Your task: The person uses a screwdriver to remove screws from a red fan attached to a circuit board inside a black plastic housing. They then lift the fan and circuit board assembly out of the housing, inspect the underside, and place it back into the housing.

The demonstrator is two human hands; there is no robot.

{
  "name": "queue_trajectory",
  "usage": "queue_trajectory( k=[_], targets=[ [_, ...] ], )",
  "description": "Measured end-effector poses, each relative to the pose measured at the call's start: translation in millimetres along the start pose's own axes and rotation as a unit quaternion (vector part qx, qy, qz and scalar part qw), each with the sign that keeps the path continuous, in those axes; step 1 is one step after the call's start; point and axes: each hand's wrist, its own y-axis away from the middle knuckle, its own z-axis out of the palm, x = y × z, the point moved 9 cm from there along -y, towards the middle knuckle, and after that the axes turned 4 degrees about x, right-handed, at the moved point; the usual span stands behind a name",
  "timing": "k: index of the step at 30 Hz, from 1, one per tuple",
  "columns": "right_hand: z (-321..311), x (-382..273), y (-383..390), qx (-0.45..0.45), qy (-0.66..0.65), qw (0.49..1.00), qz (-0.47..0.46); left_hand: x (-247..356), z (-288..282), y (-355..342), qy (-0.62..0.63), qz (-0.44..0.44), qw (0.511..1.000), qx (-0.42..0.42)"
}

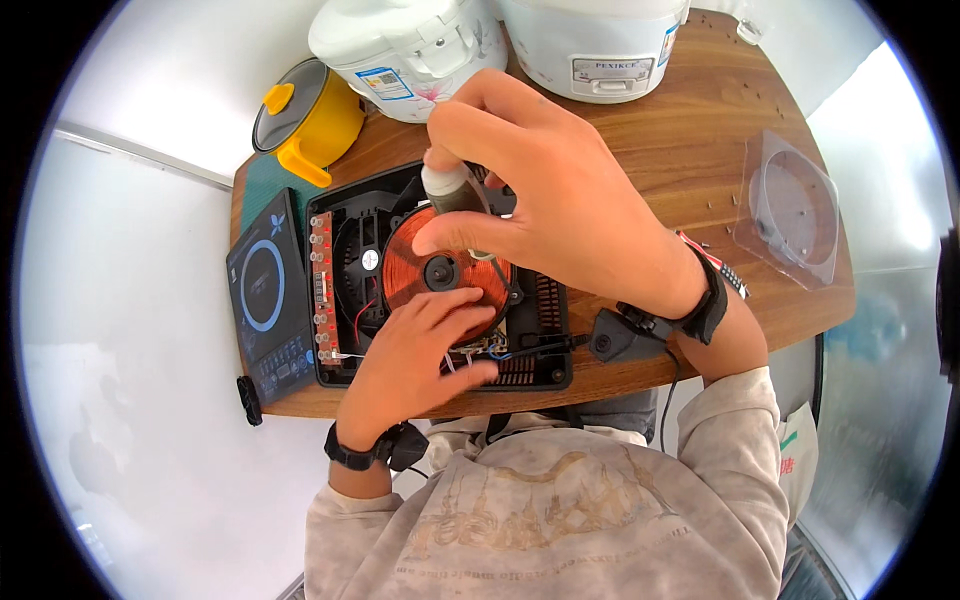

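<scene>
At the left, a flat black glass panel with a blue ring [262, 290] is leaned against an open black plastic housing [560, 374]. Inside it, a round copper-coloured wire coil [402, 268] is touched along its near edge by the left hand [400, 365], whose fingers are loosely spread, thumb apart. Above the coil, a white-capped, grey-green cylindrical handle [455, 193] is gripped between thumb and curled fingers by the right hand [548, 170].
</scene>
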Motion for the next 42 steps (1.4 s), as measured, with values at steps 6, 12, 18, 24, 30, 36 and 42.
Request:
queue_trajectory(
  k=[6,12,18,24,30,36,42],
  targets=[
    [5,-5,2,0.008,-0.021,1.0,-0.007,11,-8,-17,-0.082,0.02,0.989,0.119],
    [4,-5,2,0.02,-0.032,0.999,-0.019,8,-1,-19,-0.056,0.009,0.994,0.092],
    [2,-3,-1,-0.01,-0.063,0.998,-0.022,4,2,-18,-0.053,0.005,0.995,0.079],
    [6,-14,1,-0.062,-0.148,0.987,-0.015,4,4,-16,-0.059,0.029,0.993,0.099],
    [18,-24,7,-0.103,-0.138,0.985,-0.012,5,-3,-19,-0.018,0.036,0.995,0.087],
    [16,-35,11,-0.055,-0.105,0.991,-0.07,18,-14,-24,0.048,0.049,0.988,0.136],
    [19,-29,10,-0.091,-0.125,0.988,-0.021,14,-12,-25,0.035,0.062,0.987,0.144]
  ],
)
